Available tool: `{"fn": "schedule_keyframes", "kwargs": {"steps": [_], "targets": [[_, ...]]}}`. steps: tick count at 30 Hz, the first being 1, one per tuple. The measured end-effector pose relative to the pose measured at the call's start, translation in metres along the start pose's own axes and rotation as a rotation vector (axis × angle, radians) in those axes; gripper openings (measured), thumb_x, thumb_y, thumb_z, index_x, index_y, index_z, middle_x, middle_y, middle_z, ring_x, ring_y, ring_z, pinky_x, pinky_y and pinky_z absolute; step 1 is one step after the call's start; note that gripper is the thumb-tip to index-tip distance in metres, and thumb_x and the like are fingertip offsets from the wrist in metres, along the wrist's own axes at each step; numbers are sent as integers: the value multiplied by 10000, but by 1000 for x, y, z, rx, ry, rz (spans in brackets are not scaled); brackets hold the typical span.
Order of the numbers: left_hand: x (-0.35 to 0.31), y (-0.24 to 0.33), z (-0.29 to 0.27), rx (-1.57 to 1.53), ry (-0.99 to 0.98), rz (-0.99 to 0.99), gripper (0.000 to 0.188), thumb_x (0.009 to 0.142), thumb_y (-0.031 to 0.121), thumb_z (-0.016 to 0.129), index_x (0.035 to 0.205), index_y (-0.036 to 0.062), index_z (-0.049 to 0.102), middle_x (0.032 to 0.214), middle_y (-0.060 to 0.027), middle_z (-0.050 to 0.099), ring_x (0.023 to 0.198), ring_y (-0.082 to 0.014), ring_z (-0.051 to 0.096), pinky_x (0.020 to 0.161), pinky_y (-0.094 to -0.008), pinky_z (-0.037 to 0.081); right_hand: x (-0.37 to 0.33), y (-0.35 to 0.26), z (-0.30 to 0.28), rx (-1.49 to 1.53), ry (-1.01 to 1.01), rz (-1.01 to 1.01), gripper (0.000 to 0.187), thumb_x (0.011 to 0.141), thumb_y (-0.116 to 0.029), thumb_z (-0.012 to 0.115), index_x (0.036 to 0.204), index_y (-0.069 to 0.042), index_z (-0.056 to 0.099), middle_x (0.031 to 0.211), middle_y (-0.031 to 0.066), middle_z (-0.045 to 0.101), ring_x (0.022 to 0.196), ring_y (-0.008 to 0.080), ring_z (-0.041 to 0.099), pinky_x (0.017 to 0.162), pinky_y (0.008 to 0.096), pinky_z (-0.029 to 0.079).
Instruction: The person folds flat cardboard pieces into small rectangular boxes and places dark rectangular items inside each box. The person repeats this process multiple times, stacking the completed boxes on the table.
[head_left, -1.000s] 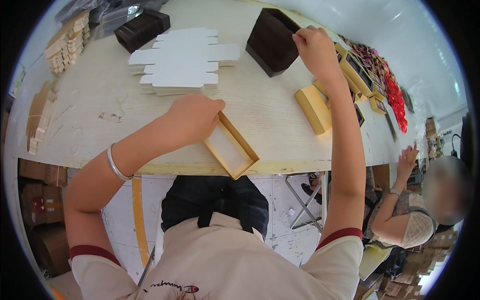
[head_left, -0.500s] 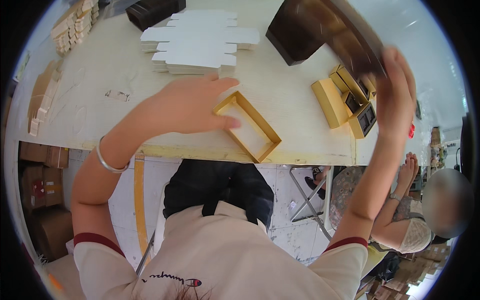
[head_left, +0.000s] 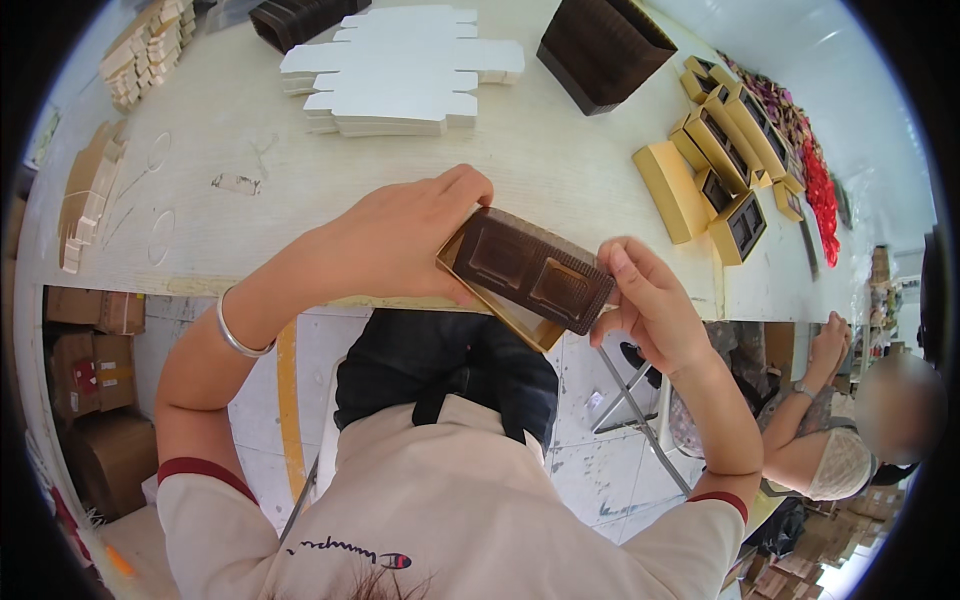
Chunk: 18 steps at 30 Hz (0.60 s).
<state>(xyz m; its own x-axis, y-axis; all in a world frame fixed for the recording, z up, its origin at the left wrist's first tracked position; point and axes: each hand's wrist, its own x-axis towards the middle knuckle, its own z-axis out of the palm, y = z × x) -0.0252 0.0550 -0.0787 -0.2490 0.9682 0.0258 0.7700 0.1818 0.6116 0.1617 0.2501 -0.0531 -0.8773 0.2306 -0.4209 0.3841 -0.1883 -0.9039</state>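
Note:
My left hand (head_left: 415,235) is closed around the left end of a shallow gold cardboard box (head_left: 542,334), which lies tilted at the table's near edge. Between thumb and fingers, my right hand (head_left: 652,305) pinches the right end of a dark brown plastic tray insert (head_left: 530,268) with two rectangular recesses. The insert lies over the box opening, its right end sticking out past the box wall. It hides most of the box's inside; whether it touches the bottom cannot be seen.
A stack of flat white carton blanks (head_left: 395,65) lies ahead, beside a stack of brown inserts (head_left: 605,50). Several gold boxes with brown inserts (head_left: 725,150) stand to the right, near red material (head_left: 820,200). Another person (head_left: 825,430) sits at the far right.
My right hand has come from the insert stack at the upper right down to the gold box, bringing one brown insert. My left hand now grips the box, shifted slightly toward me.

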Motion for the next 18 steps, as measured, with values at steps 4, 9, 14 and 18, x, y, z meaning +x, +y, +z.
{"fn": "schedule_keyframes", "kwargs": {"steps": [4, 9, 14, 18], "targets": [[-12, 3, 5, 41, 27, -122, 730, 582, 340, 890, 1099, 97, 436, 1050, -129, 566, 890, -315, 609, 729, -375, 479, -10, 5, 4, -615, 28, -515, 465, 879, -220, 671, 1283, -72, 496, 1090, 98, 496, 901, 202, 541, 688, 307, 515], [-22, 9, 19, 82, 151, -100, 695, 615, 287, 880, 1122, 84, 450, 1084, -129, 575, 895, -316, 616, 727, -386, 487, -12, 14, 5, -1065, -42, -749, 627, 744, -93, 776, 1306, -75, 500, 953, 123, 538, 780, 250, 560, 690, 301, 484], [-21, 0, 39, -32, 411, 156, 702, 661, 168, 840, 1250, 74, 468, 1173, -129, 552, 988, -311, 602, 807, -394, 506, -21, -2, 6, -356, -34, -122, 535, 863, -73, 670, 1359, -72, 469, 754, 40, 573, 660, 94, 531, 607, 236, 432], [-17, 0, 32, -64, 191, 194, 822, 658, 128, 817, 1371, 87, 409, 1200, -120, 531, 1038, -311, 577, 855, -393, 505, -15, -5, -4, -139, -123, 29, 476, 928, -111, 603, 1379, -83, 455, 735, 10, 579, 621, 46, 469, 580, 210, 406]]}}
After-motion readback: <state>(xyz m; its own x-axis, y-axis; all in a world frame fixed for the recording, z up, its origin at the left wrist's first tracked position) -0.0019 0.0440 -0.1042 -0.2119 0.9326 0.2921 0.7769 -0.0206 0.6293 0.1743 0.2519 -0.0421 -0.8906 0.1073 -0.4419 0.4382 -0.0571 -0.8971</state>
